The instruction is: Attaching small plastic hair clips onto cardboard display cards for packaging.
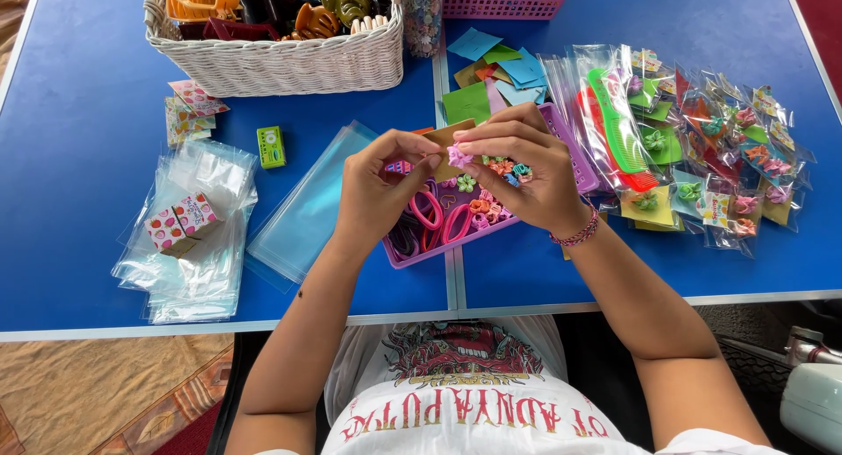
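A tiny pink flower-shaped hair clip (pixel 459 156) is being pinched between both hands just above a purple tray (pixel 574 157), at the edge of a small tan paper card (pixel 445 139). The clip looks very light and made of hard plastic, rigid but easy to drop or flick away, so it is best taken by its sides with fingertips only. The card is thin and bendable and would crease under a hard squeeze; holding it near the edge by the clip is keeping it steady.

The left hand (pixel 377 196) is curling inward, its thumb and forefinger closing on the card and the clip from the left. The right hand (pixel 526 174) is arching over from the right, its fingers (pixel 491 143) closing on the clip and the card's top edge, with a beaded bracelet (pixel 576 236) sitting on the wrist. Both forearms are reaching forward from the body and angling toward each other over the tray.

Inside the tray, more small clips (pixel 491 207) and looped hair ties (pixel 430 214) are lying loose. On the blue counter (pixel 88 113), clear bags (pixel 189 244) are lying at the left, coloured paper squares (pixel 491 78) beyond the tray, packed bags of clips and combs (pixel 693 148) at the right, and a white wicker basket (pixel 281 64) at the far side.
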